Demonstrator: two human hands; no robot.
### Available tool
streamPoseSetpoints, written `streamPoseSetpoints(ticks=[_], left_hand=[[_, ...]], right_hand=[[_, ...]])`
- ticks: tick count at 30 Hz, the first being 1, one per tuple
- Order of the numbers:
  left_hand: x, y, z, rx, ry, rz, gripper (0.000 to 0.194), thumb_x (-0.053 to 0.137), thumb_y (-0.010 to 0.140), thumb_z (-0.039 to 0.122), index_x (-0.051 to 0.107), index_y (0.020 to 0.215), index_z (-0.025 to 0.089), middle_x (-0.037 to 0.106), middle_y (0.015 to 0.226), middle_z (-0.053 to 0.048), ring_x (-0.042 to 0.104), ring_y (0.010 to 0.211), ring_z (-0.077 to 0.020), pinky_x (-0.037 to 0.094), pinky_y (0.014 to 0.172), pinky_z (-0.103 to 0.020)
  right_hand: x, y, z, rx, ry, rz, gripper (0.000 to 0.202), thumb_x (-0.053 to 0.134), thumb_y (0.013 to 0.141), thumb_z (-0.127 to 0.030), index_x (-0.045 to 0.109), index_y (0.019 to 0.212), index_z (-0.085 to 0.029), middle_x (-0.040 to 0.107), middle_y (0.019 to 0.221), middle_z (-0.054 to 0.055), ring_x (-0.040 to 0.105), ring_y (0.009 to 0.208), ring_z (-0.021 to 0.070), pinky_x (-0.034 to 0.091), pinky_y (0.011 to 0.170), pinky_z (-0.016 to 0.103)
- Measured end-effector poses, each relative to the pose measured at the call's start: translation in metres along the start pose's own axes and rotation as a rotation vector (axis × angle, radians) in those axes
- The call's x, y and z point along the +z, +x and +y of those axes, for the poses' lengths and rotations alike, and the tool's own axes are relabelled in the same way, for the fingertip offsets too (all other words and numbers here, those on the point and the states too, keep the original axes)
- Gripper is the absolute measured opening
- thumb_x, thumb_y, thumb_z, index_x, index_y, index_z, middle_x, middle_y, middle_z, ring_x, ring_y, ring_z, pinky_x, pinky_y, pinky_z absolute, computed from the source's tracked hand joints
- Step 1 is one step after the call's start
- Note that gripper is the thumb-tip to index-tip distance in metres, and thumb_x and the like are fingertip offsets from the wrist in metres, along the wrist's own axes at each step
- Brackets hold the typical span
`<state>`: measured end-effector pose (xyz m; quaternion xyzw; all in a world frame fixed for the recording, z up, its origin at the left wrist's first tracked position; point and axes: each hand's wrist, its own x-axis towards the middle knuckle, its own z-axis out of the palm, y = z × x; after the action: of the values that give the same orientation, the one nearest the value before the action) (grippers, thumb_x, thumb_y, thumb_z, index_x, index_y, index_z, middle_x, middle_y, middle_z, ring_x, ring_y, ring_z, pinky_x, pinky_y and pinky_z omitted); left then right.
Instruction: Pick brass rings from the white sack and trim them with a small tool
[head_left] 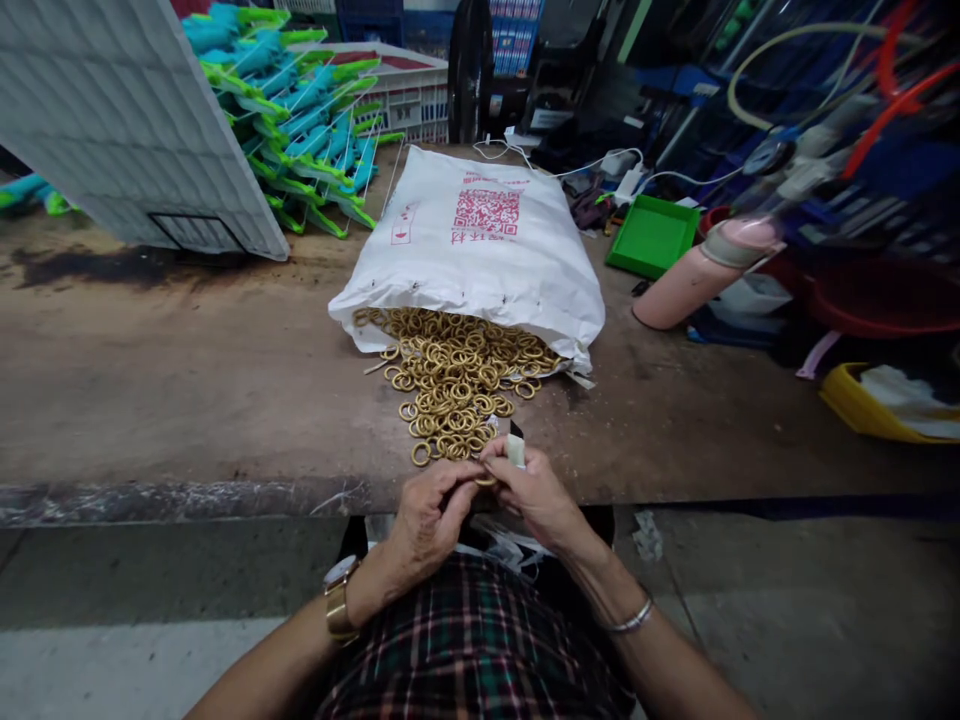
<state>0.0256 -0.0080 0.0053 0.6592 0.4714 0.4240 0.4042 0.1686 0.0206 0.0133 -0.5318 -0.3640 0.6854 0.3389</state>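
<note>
Brass-coloured rings [456, 385] spill in a heap from the mouth of a white woven sack [450, 265] onto the brown table. At the table's front edge my left hand [431, 515] pinches one gold ring [486, 481], its fingertips meeting those of my right hand [536, 495]. A small tool [516, 449] with a pale body and dark, pointed tip, looking like a craft knife, stands up from my right hand's closed fingers. Whether those fingers also grip the ring is hard to make out. Loose rings lie just beyond both hands.
A grey ribbed panel [142, 120] stands at the left before a pile of blue and green plastic parts [300, 130]. On the right are a green tray [654, 236], a pink cylinder [690, 280] with a gauge and hoses, and a yellow bin [862, 408].
</note>
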Motion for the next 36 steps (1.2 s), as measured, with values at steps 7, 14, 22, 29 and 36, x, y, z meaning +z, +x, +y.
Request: streamPoseSetpoints(ticks=[7,14,22,29,36], left_hand=[[0.000,-0.005,0.007,-0.274,-0.130,0.030,0.019,0.047,0.083,0.030,0.059,0.081,0.016,0.057,0.063,0.000,0.050,0.052,-0.0098,0.041,0.051,-0.021],[0.001,-0.002,0.017,-0.517,-0.359,-0.019,0.031,0.052,0.077,0.046,0.051,0.076,0.015,0.049,0.053,0.004,0.042,0.041,-0.0059,0.032,0.041,-0.017],[-0.003,-0.010,0.012,-0.561,-0.605,-0.150,0.032,0.052,0.077,0.047,0.048,0.077,0.016,0.053,0.064,0.002,0.044,0.047,-0.0057,0.036,0.047,-0.018],[-0.001,-0.013,0.009,-0.602,-0.714,-0.040,0.032,0.058,0.074,0.046,0.048,0.078,0.015,0.051,0.064,0.003,0.042,0.046,-0.0045,0.035,0.046,-0.017],[-0.003,-0.014,0.010,-0.555,-0.578,-0.018,0.030,0.053,0.078,0.044,0.049,0.081,0.015,0.052,0.064,0.002,0.044,0.048,-0.0059,0.038,0.048,-0.019]], right_hand=[[0.006,-0.001,0.008,-0.121,-0.168,-0.024,0.027,0.048,0.075,-0.044,0.048,0.068,-0.018,0.041,0.052,-0.007,0.029,0.042,0.0052,0.024,0.041,0.019],[0.008,-0.007,0.003,-0.307,-0.443,0.035,0.028,0.045,0.077,-0.040,0.049,0.061,-0.017,0.043,0.056,-0.004,0.038,0.056,0.0090,0.033,0.055,0.021],[0.006,-0.006,0.011,-0.336,-0.459,0.030,0.027,0.040,0.082,-0.037,0.051,0.067,-0.017,0.048,0.058,-0.003,0.043,0.055,0.0096,0.035,0.055,0.021],[0.001,-0.014,0.016,-0.499,-0.907,0.056,0.016,0.038,0.081,-0.019,0.054,0.077,-0.019,0.054,0.061,-0.002,0.046,0.054,0.0107,0.031,0.054,0.021],[0.005,-0.017,0.021,-0.533,-1.226,0.025,0.018,0.038,0.076,-0.011,0.054,0.082,-0.019,0.063,0.071,0.003,0.055,0.063,0.0138,0.029,0.056,0.023]])
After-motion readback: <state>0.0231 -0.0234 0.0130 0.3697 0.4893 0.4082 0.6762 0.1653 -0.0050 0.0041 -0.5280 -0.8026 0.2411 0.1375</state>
